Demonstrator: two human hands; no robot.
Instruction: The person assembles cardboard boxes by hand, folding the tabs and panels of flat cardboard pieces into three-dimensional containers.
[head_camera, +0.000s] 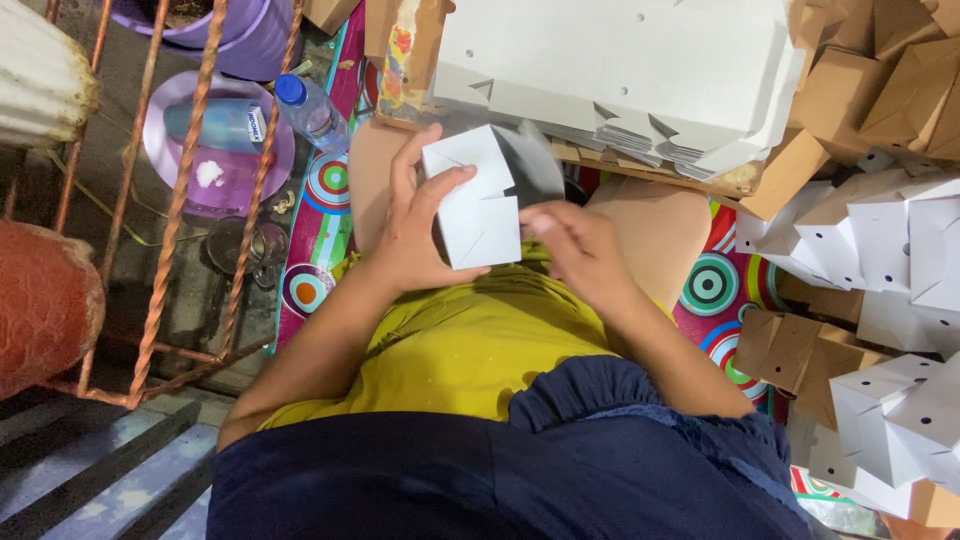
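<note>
Far left: rusty metal railing (150, 260), plastic water bottle (312, 112) lying just past it. Left hand (420, 225) wrapped round a half-folded white carton box (478, 205), held over the lap. Right hand (580, 250) pinching its right edge flap. Above: stack of flat white blanks (620, 70). Far right: piled folded boxes (880, 250).

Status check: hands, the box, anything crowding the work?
Left hand and right hand both grip the white paper box, flaps half folded. Stack of flat white blanks just beyond. Folded boxes piled at right, clear of the hands.
</note>
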